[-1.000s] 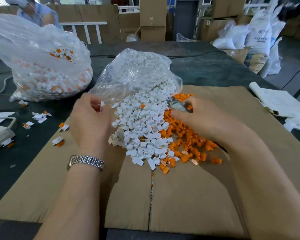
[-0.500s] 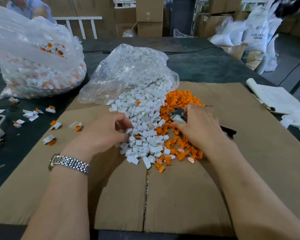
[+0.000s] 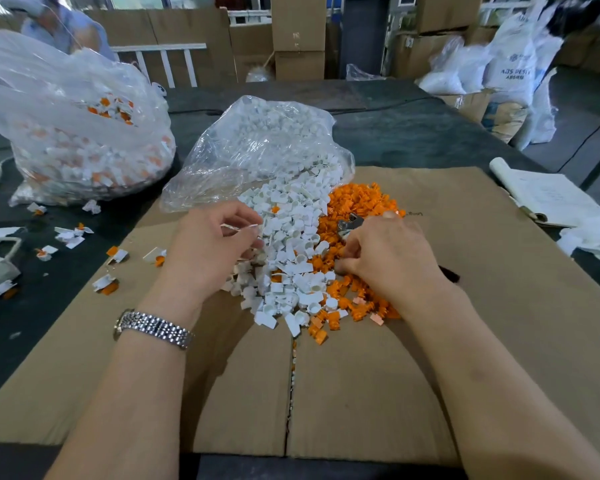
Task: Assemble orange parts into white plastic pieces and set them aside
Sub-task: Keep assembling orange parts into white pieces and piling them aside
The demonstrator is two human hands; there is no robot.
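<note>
At the upper left of the frame sits a big clear bag [image 3: 73, 140] stuffed with finished white-and-orange pieces, and below it a few assembled pieces [image 3: 106, 284] lie scattered on the dark table [image 3: 413, 133] and along the left edge of the cardboard sheet [image 3: 378, 393]. Left of centre, my left hand [image 3: 208, 251], with a metal watch [image 3: 153, 329] on its wrist, rests at the left edge of the white plastic pieces [image 3: 288, 258]; its fingers are curled and seem to pinch something thin and white, though I cannot tell exactly what. The white heap spills out of a second clear bag [image 3: 260, 150] in the upper centre, down onto the cardboard. Just right of it, touching, lies the pile of orange parts [image 3: 357, 202]. My right hand [image 3: 392, 258] sits on that orange pile with its fingers curled down into the parts; whether they have hold of one, I cannot tell. A small metal tool [image 3: 349, 225] pokes out just above its knuckles. At the far right edge lie some white papers [image 3: 548, 195].
</note>
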